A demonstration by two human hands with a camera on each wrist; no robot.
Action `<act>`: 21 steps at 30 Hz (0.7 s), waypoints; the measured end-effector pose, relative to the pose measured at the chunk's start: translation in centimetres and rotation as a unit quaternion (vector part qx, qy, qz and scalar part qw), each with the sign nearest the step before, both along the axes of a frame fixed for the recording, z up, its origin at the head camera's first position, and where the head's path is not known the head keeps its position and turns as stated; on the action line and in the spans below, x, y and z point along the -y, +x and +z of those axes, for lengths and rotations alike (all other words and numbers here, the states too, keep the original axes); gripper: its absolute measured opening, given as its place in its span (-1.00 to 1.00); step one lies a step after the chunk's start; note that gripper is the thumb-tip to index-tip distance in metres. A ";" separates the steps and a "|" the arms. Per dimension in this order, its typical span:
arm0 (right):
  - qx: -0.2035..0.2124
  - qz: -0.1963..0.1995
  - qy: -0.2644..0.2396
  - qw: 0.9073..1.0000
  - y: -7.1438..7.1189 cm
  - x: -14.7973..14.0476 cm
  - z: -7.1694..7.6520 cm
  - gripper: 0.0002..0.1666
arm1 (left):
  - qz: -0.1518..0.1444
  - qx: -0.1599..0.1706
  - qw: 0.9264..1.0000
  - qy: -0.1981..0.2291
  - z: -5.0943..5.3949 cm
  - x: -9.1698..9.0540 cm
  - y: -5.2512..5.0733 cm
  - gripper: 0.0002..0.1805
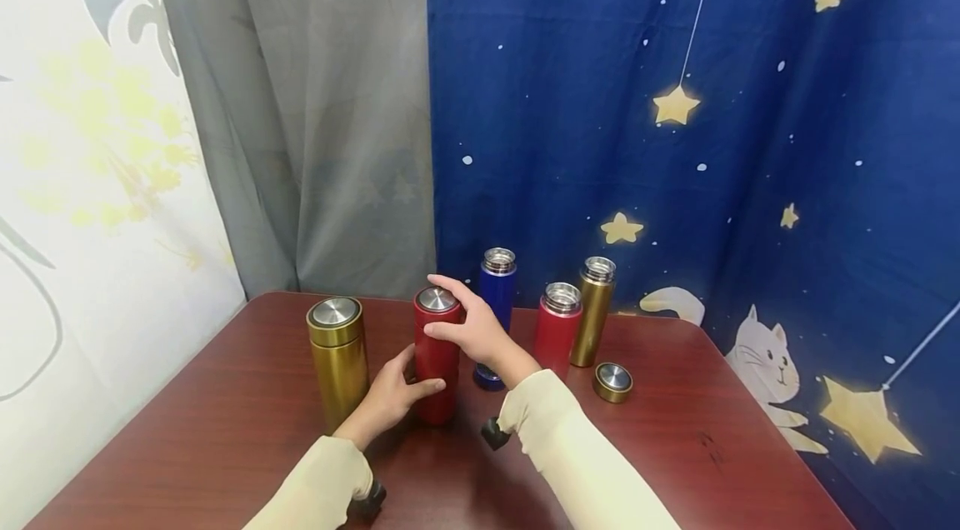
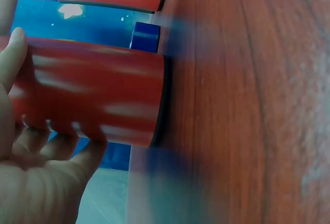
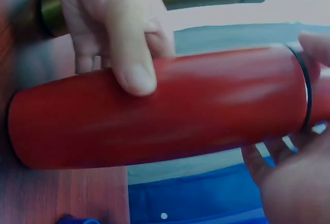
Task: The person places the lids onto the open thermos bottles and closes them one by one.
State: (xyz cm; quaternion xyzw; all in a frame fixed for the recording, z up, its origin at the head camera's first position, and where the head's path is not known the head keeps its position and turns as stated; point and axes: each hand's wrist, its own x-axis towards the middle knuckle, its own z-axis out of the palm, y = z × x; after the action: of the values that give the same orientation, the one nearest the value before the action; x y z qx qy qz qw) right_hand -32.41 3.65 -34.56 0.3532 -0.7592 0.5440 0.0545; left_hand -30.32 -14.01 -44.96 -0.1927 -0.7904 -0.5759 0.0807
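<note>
A red thermos bottle (image 1: 436, 363) with a silver-topped lid (image 1: 437, 299) stands upright on the table. My left hand (image 1: 390, 397) grips its body from the left, the thumb across the near side; the left wrist view shows fingers curled round the red wall (image 2: 98, 90). Up at the lid, my right hand (image 1: 480, 330) holds the rim with thumb and fingers. A dark seam (image 3: 304, 87) shows between body and lid in the right wrist view. Left of the hands, a gold thermos (image 1: 339, 363) stands with its lid on.
Right of the hands stand a blue bottle (image 1: 498, 288), another red bottle (image 1: 558, 334) and a slim gold bottle (image 1: 595, 313), all without lids. A gold lid (image 1: 613, 382) lies beside them, and a blue lid (image 1: 487, 378) sits before the blue bottle. Curtains (image 1: 540, 138) hang behind the table.
</note>
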 end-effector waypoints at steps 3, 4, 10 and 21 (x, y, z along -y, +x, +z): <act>0.029 0.071 -0.023 0.997 -0.7 -0.5 -0.1 -0.13 | -0.032 0.012 0.999 0.000 -0.3 0.5 -0.4 -0.27; 0.041 0.092 -0.033 0.994 -1.0 -0.6 -0.2 -0.11 | -0.042 0.012 0.999 -0.003 -0.3 0.6 -0.4 -0.26; 0.099 0.176 -0.074 0.977 -1.7 -1.1 -0.4 -0.05 | -0.079 0.015 0.997 -0.016 -0.2 0.8 -0.4 -0.25; 0.088 0.104 -0.046 0.990 -1.3 -1.2 -0.2 -0.18 | -0.052 0.028 0.998 0.008 -0.5 0.5 -0.3 -0.25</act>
State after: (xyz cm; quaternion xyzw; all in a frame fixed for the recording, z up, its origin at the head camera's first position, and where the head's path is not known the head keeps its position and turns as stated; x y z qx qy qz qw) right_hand -33.71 4.84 -34.74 0.3780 -0.6940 0.6104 -0.0533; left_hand -30.59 -14.53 -45.46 -0.2165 -0.7764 -0.5911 0.0300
